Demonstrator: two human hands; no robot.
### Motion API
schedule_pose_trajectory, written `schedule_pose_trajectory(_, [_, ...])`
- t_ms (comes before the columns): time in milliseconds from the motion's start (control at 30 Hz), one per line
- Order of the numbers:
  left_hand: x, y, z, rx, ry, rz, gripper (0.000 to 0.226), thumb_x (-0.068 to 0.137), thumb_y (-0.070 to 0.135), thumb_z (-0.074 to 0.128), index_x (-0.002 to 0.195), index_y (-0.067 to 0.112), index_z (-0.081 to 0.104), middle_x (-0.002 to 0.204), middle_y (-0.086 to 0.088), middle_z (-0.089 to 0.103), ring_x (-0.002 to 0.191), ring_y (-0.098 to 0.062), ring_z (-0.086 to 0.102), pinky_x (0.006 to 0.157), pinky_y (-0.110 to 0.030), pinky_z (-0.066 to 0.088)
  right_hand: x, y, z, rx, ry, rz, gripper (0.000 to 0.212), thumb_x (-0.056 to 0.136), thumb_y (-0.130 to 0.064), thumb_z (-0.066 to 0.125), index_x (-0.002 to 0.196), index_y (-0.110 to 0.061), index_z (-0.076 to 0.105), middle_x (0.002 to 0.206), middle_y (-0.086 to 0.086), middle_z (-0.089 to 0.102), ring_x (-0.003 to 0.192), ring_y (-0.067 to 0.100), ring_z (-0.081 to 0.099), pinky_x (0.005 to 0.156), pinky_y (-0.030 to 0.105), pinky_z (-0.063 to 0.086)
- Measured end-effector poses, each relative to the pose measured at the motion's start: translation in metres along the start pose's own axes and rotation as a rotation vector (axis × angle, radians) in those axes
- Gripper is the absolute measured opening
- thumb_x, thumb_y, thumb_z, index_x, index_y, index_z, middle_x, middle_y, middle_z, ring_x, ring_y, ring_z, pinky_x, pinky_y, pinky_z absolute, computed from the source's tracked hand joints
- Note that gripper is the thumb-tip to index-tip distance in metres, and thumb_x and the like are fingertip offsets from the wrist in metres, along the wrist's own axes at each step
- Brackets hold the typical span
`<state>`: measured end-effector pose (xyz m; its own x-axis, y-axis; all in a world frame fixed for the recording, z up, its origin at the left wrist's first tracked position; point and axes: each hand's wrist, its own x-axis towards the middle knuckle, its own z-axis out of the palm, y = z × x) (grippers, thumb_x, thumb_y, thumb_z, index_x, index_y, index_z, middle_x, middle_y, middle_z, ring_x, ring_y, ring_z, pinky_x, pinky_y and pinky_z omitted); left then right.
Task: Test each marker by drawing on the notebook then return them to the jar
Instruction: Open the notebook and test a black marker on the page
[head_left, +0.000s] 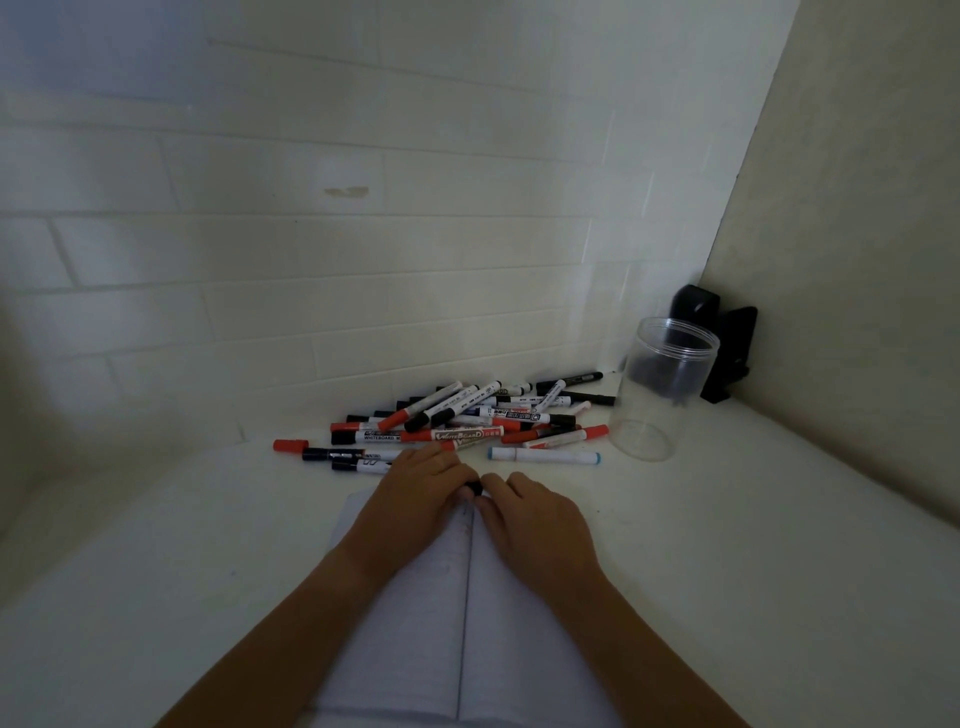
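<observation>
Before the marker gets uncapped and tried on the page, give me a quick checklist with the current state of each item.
1. Marker in hand: ok. The left hand and right hand meet on a black-ended marker, mostly hidden.
2. Cap off: cannot tell, fingers cover it.
3. Notebook open under the hands: ok.
4. Earlier test marks on the page: cannot tell, only faint traces near the spine.
5. Jar upright, open-topped, holding no markers: ok.
6. Marker pile apart from the notebook: ok, it lies beyond it.
</observation>
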<state>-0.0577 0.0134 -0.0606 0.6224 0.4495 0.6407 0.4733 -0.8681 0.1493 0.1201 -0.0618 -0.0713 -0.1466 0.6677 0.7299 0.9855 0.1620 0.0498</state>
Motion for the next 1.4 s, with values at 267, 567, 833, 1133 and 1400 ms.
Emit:
schedule_pose_trajectory(267, [0.0,-0.002,0.002,0.007,-0.007,0.016,0.02,0.094,0.027,0.05,0.098,0.018,0.068,0.096,0.002,0.064,0.095,-0.012,0.048,0.081,-0.028,0.034,-0.001,-0.004,-0.006,-0.055,-0.055,-0.002,0.031,0.1,-0.046,0.038,0.098,-0.028,0.063,0.06,-0.005,0.052,0.041,0.01,0.047,0.041,0.024,0.022])
schedule_pose_trajectory(567, [0.002,-0.005,0.004,-0.022,-0.03,0.018,0.015,0.09,0.002,0.061,0.091,0.017,0.058,0.09,0.0,0.056,0.086,-0.015,0.045,0.077,-0.03,0.037,0.001,0.0,0.0,-0.014,-0.004,-0.092,0.009,0.095,-0.029,0.06,0.096,-0.022,0.064,0.076,-0.006,0.056,0.056,0.01,0.052,0.044,0.023,0.037])
schedule_pose_trajectory(833, [0.003,-0.001,0.002,-0.036,-0.073,0.015,0.021,0.095,0.017,0.04,0.089,0.014,0.06,0.09,-0.002,0.057,0.086,-0.013,0.044,0.079,-0.019,0.024,-0.001,-0.002,-0.004,-0.086,-0.062,-0.079,0.027,0.099,-0.04,0.043,0.098,-0.024,0.064,0.06,-0.007,0.049,0.039,0.01,0.042,0.04,0.023,0.019])
schedule_pose_trajectory(1133, [0.001,0.007,-0.013,-0.047,0.03,-0.05,0.023,0.099,0.02,0.04,0.095,0.013,0.061,0.095,0.0,0.058,0.088,-0.014,0.047,0.08,-0.02,0.033,0.0,-0.001,-0.009,0.025,-0.141,0.2,0.04,0.103,-0.048,0.032,0.116,-0.026,0.063,0.065,-0.007,0.061,0.046,0.01,0.053,0.041,0.024,0.033])
schedule_pose_trajectory(1400, [-0.011,0.011,-0.029,-0.18,-0.139,-0.184,0.041,0.087,0.061,0.061,0.1,0.024,0.051,0.096,0.01,0.048,0.086,-0.008,0.047,0.074,-0.024,0.042,0.003,0.002,-0.018,0.268,-0.154,0.298,0.044,0.089,0.002,0.053,0.125,-0.025,0.052,0.107,-0.002,0.055,0.071,0.013,0.052,0.057,0.026,0.039])
